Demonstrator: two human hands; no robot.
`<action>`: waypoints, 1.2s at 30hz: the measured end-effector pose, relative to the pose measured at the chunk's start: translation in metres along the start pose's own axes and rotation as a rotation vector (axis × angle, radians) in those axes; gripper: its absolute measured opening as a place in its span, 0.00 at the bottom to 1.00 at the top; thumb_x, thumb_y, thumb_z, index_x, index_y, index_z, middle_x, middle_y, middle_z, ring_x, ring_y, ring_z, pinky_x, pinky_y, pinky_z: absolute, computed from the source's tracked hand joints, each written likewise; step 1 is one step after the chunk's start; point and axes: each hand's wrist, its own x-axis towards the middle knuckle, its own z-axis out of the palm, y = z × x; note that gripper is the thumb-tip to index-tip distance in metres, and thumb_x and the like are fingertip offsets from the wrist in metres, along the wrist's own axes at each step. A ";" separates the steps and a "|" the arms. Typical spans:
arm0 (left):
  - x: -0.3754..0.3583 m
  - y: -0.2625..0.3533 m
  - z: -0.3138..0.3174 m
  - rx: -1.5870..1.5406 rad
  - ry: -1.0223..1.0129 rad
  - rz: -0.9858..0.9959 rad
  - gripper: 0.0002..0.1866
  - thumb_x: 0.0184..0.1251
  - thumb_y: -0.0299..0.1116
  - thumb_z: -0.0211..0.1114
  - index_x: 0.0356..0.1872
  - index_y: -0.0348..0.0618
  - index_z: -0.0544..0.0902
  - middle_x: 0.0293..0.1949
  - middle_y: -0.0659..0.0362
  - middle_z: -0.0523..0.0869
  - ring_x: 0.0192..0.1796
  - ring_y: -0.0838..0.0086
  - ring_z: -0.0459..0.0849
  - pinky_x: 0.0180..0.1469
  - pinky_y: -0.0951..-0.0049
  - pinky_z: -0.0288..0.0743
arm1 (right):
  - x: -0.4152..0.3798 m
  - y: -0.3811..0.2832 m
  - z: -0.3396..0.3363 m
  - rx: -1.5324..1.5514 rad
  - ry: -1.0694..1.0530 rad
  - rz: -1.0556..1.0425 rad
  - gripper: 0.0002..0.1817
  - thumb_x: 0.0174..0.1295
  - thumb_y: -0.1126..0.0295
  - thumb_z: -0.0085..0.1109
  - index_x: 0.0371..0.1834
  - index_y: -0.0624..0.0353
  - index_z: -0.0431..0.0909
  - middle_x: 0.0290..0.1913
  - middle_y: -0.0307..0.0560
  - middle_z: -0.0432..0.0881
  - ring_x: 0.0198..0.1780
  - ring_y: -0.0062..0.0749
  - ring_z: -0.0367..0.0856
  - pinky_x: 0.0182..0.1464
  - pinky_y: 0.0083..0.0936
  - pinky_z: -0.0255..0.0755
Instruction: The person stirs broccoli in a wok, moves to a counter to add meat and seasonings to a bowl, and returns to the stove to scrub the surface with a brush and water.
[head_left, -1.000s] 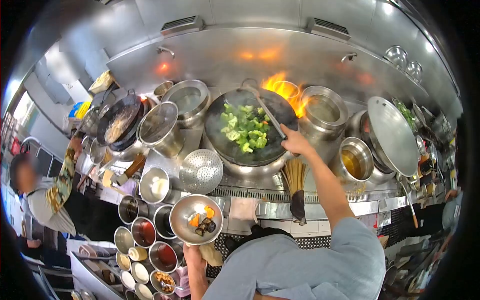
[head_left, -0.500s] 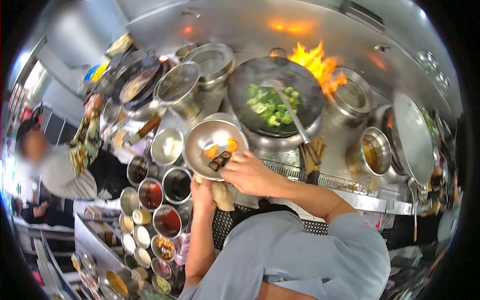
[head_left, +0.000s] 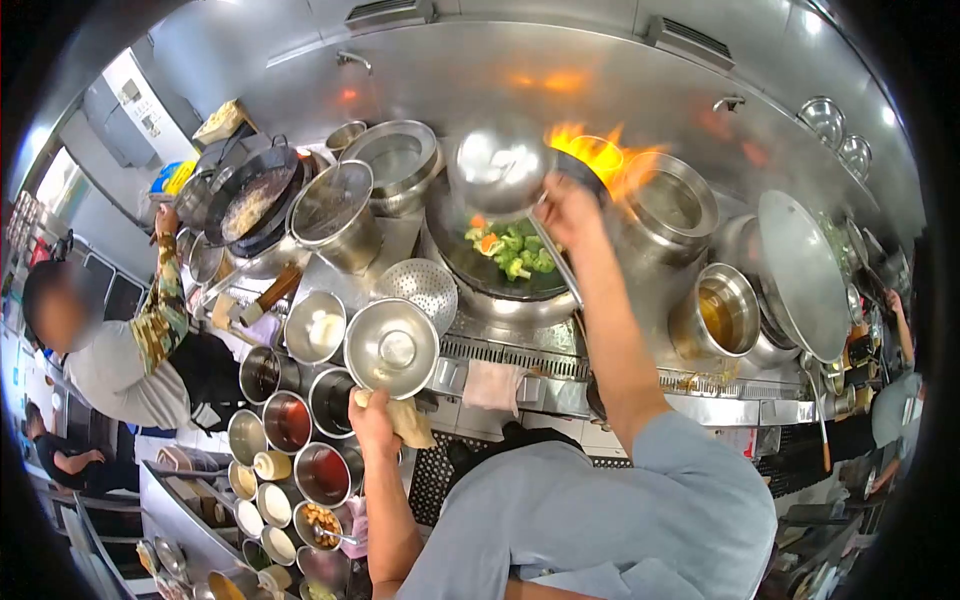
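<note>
My right hand [head_left: 570,207] grips the rim of a shiny metal bowl [head_left: 497,172] tipped over the wok [head_left: 445,240]. Broccoli florets [head_left: 523,250] and a few orange carrot pieces [head_left: 480,222] lie in the wok. A ladle handle [head_left: 560,265] slants out of the wok, just below my right wrist. My left hand [head_left: 373,425] is closed around a tan cloth [head_left: 410,420] and the near rim of a second metal bowl [head_left: 392,347], which looks bare inside. Behind that bowl rests a round perforated strainer [head_left: 420,287].
Flames [head_left: 600,155] rise behind the wok. Left of me stand several sauce pots [head_left: 287,420]. On the right are a pot of yellow liquid [head_left: 715,310] and a large upright wok [head_left: 805,275]. Another person [head_left: 125,345] works at the left.
My right hand has moved up and away over the wok, with a bowl now tipped in it. Carrot pieces now show among the broccoli. My left hand and its bowl have shifted left and nearer me.
</note>
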 end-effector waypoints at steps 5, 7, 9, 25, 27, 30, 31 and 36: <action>-0.011 -0.002 -0.016 -0.068 0.042 0.041 0.10 0.61 0.23 0.61 0.43 0.37 0.75 0.37 0.57 0.81 0.36 0.71 0.82 0.39 0.69 0.78 | 0.034 -0.020 0.007 0.142 0.062 -0.047 0.04 0.70 0.72 0.57 0.38 0.60 0.76 0.34 0.42 0.79 0.28 0.27 0.77 0.29 0.26 0.75; -0.021 -0.009 -0.027 -0.059 0.066 0.039 0.10 0.61 0.23 0.61 0.43 0.37 0.74 0.37 0.57 0.81 0.36 0.71 0.82 0.39 0.69 0.78 | 0.070 0.030 -0.045 0.194 0.261 0.065 0.04 0.71 0.73 0.54 0.43 0.62 0.76 0.36 0.46 0.78 0.32 0.30 0.77 0.30 0.26 0.77; -0.026 -0.012 -0.032 -0.043 0.103 0.054 0.10 0.61 0.23 0.61 0.43 0.37 0.74 0.37 0.56 0.81 0.35 0.70 0.82 0.39 0.68 0.79 | 0.082 0.037 -0.057 0.223 0.253 0.077 0.05 0.71 0.75 0.53 0.46 0.63 0.75 0.37 0.47 0.77 0.33 0.32 0.77 0.30 0.27 0.77; -0.138 -0.022 -0.087 -0.218 0.659 0.147 0.19 0.60 0.21 0.63 0.54 0.37 0.77 0.44 0.56 0.85 0.42 0.71 0.85 0.44 0.69 0.81 | -0.248 0.140 0.114 -0.934 -1.449 -0.754 0.16 0.55 0.82 0.62 0.48 0.61 0.82 0.54 0.53 0.81 0.61 0.46 0.78 0.62 0.39 0.73; -0.168 -0.023 -0.100 -0.319 0.712 0.190 0.19 0.62 0.21 0.63 0.55 0.38 0.77 0.45 0.55 0.86 0.43 0.69 0.85 0.45 0.68 0.81 | -0.294 0.140 0.124 -0.875 -1.613 -0.634 0.20 0.57 0.79 0.63 0.55 0.59 0.81 0.58 0.54 0.80 0.66 0.50 0.73 0.66 0.40 0.70; -0.233 -0.041 -0.137 -0.400 0.855 0.221 0.20 0.65 0.24 0.65 0.57 0.38 0.76 0.47 0.54 0.85 0.45 0.68 0.86 0.47 0.67 0.82 | -0.325 0.150 0.121 -0.775 -1.597 -0.457 0.19 0.61 0.78 0.62 0.57 0.61 0.80 0.57 0.53 0.81 0.61 0.45 0.79 0.62 0.35 0.73; -0.256 -0.051 -0.150 -0.435 0.917 0.226 0.20 0.65 0.24 0.65 0.58 0.38 0.76 0.48 0.54 0.85 0.45 0.68 0.85 0.47 0.67 0.81 | -0.334 0.159 0.119 -0.787 -1.548 -0.233 0.18 0.62 0.77 0.62 0.56 0.62 0.80 0.53 0.52 0.83 0.57 0.39 0.82 0.58 0.31 0.75; -0.391 -0.099 -0.190 -0.447 1.223 0.207 0.21 0.65 0.28 0.65 0.59 0.37 0.76 0.49 0.56 0.85 0.48 0.70 0.83 0.52 0.68 0.78 | -0.395 0.268 0.119 -0.949 -1.641 0.393 0.12 0.68 0.74 0.59 0.53 0.64 0.82 0.36 0.43 0.86 0.37 0.21 0.84 0.40 0.20 0.78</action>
